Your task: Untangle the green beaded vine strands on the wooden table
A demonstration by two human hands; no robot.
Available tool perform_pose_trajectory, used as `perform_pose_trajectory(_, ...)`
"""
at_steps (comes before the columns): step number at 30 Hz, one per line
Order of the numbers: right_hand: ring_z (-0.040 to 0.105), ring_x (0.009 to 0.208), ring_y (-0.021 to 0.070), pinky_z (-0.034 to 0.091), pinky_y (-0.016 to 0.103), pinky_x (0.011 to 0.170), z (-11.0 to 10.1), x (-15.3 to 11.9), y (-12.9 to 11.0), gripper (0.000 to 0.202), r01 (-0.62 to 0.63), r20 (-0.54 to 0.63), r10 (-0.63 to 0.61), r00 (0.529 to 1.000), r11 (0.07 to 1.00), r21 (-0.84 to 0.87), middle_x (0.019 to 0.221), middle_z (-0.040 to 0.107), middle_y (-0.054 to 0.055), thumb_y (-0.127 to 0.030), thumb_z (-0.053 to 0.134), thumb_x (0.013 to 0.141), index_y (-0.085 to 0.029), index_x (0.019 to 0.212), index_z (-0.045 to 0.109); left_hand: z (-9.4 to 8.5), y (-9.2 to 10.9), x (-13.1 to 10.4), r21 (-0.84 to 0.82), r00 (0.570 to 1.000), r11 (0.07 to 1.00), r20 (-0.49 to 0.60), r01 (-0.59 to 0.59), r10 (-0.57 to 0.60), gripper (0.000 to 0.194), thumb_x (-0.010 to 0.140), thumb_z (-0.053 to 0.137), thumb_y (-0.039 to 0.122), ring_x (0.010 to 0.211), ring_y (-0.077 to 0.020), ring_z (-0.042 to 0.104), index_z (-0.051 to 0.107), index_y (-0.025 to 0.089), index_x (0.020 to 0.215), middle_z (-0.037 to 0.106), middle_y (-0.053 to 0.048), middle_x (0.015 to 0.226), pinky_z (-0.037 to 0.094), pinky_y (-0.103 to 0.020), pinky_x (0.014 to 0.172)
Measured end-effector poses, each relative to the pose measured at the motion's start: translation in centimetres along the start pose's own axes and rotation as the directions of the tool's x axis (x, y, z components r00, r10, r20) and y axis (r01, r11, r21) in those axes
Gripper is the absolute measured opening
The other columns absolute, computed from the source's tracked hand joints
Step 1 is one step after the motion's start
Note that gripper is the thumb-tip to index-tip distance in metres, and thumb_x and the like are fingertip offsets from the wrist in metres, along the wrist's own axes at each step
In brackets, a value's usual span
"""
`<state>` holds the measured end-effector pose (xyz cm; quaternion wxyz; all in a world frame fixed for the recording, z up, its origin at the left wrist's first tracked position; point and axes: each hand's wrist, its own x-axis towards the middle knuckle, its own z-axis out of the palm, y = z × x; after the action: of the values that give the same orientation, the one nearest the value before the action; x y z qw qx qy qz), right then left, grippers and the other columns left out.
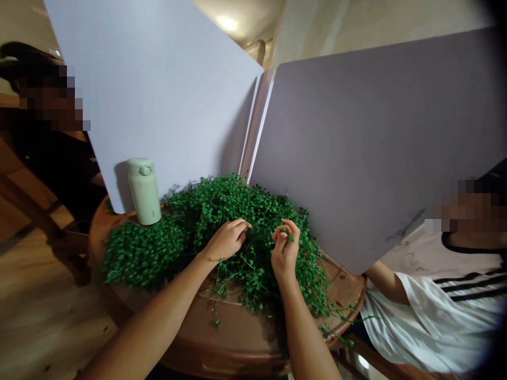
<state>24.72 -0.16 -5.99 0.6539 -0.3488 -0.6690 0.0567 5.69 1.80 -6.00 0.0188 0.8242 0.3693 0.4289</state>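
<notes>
Round wooden table (237,338), both forearms over its near edge. Left hand (226,240) palm down, fingers bent together and reaching into the big heap of green trailing plants (225,198); whether it pinches a stem I cannot tell, as the fingertips sink among leaves. Right hand (285,256) just beside it, turned up, fingers curled narrow around a small green sprig (290,238). Heap lies beyond and between the two hands; loose strands trail below them onto bare wood. To the left hand's left, a denser green clump (138,256), pale green bottle (146,192) upright behind it. Beyond both hands, two pale panels meet at an angle. Person in black (55,163) far left of the left hand; person in white shirt (428,316) right of the right hand.
</notes>
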Motion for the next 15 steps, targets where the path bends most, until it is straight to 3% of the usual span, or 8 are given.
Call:
perform_pose_trajectory(4, 0.047, 0.051, 0.0144, 0.036, 0.027, 0.051, -0.5, -0.2, -0.4, 0.044, -0.027, 0.159, 0.028, 0.987, 1.000, -0.008, 0.067, 0.052, -0.002, -0.048, 0.023, 0.109, -0.020, 0.118, 0.055, -0.1, -0.1, 0.0, 0.003, 1.000, 1.000, 0.025, -0.008, 0.008, 0.028, 0.098, 0.048, 0.010, 0.101, -0.0227, 0.072, 0.066, 0.019, 0.117, 0.071, -0.009, 0.114, 0.058, -0.035, 0.092)
perform_pose_trajectory(7, 0.053, 0.057, 0.0151, 0.040, 0.028, 0.058, -0.6, -0.1, -1.0, 0.043, -0.033, 0.182, 0.040, 0.983, 0.999, -0.041, 0.070, 0.058, 0.001, -0.045, 0.028, 0.109, -0.019, 0.108, 0.062, 0.0, -0.1, 0.0, 0.001, 1.000, 1.000, 0.029, -0.002, 0.002, 0.029, 0.098, 0.048, 0.010, 0.100, -0.0222, 0.072, 0.066, 0.019, 0.118, 0.071, -0.009, 0.116, 0.057, -0.035, 0.092)
perform_pose_trajectory(11, 0.061, 0.074, 0.0171, 0.045, 0.028, 0.067, -0.4, 0.1, -0.9, 0.031, -0.028, 0.154, 0.035, 0.987, 0.999, -0.046, 0.091, 0.066, 0.006, -0.040, 0.040, 0.108, -0.019, 0.122, 0.057, 0.1, -0.2, 0.1, 0.001, 1.000, 1.000, 0.025, 0.008, -0.008, 0.029, 0.097, 0.048, 0.008, 0.104, -0.0222, 0.072, 0.066, 0.018, 0.117, 0.071, -0.008, 0.119, 0.056, -0.036, 0.096)
perform_pose_trajectory(15, 0.055, 0.067, 0.0148, 0.045, 0.028, 0.065, -0.1, -0.3, -0.1, 0.032, -0.014, 0.202, 0.016, 0.979, 1.000, -0.012, 0.090, 0.059, 0.003, -0.042, 0.041, 0.107, -0.021, 0.129, 0.050, 0.1, -0.4, 0.0, 0.006, 0.999, 1.000, 0.033, -0.004, 0.004, 0.028, 0.099, 0.047, 0.011, 0.101, -0.0221, 0.072, 0.066, 0.018, 0.118, 0.071, -0.008, 0.118, 0.057, -0.037, 0.095)
